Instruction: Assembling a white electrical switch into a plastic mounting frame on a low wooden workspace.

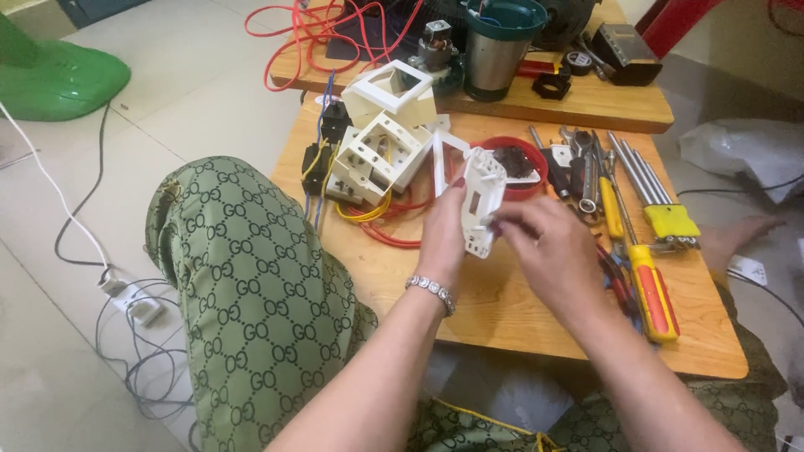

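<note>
**Two hands held a white plate**

The left hand (pixel 442 238) and right hand (pixel 544 251) together gripped a white plastic plate (pixel 481 201) above a wooden table (pixel 502 310). Behind it sat a red bowl (pixel 536 188); screwdrivers (pixel 649 285) lay to the right.

Smooth, slightly glossy white plastic is seen on the plate (pixel 483 201) held between the left hand (pixel 442 238) and right hand (pixel 548 251); the same plastic is seen on the boxes (pixel 381 138). Matt, light unvarnished wood is seen on the table (pixel 502 301). Bright metal shafts with glossy yellow-red plastic grips are seen on the screwdrivers (pixel 645 276), and shiny stones on the bracelet (pixel 432 290).
</note>
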